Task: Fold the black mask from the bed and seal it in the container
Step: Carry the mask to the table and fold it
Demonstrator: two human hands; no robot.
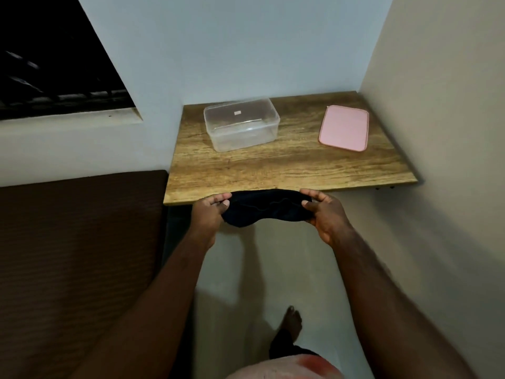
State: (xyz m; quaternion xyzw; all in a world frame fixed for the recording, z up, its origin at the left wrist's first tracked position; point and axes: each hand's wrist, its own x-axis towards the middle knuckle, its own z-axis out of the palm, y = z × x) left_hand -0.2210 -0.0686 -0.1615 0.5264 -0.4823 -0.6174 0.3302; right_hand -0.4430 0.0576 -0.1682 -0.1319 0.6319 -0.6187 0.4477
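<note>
The black mask (263,207) is stretched out flat between both hands, just in front of the near edge of the wooden table (287,165). My left hand (209,214) pinches its left end, and my right hand (323,214) pinches its right end. On the table's far left stands the clear plastic container (241,124), open and with nothing inside. Its pink lid (345,128) lies flat at the table's far right, apart from the container.
The brown bed (76,242) runs along the left, next to the table. Walls close in behind and to the right of the table. A dark window (54,64) sits at upper left. My bare foot (292,322) stands on the pale floor below.
</note>
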